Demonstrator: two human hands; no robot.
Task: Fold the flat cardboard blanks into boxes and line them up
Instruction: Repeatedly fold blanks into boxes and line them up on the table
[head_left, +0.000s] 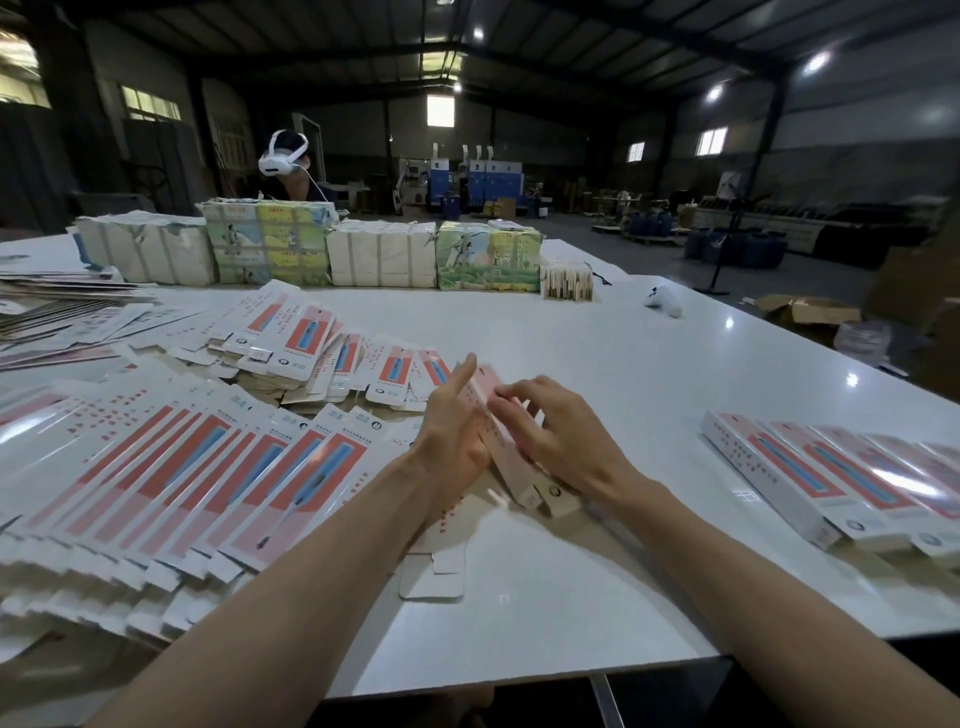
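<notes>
Dim warehouse space lay behind a glossy white table (649, 395). At its middle, between the hands, was a half-folded box (511, 467) of thin, pale pink printed card. It formed a long narrow sleeve whose long axis ran away from the person, the far end leaning slightly left. Its near end stood open with loose flaps, one carrying a small round dark logo. Rows of tiny red characters on it were too small to read. The left hand (452, 431) pressed flat against the box's left side, fingers straight. The right hand (563, 436) lay over the top with fingers curled onto it, blurred. Under the left forearm lay a single flat blank (434, 571) with rounded tabs. To the left, fanned blanks (156, 467) overlapped in rows, shiny, red and pink, each with a blue pen-like picture. On the right, finished boxes (831, 467) lay side by side, touching. Strapped bundles (270, 249) stood along the far edge.
</notes>
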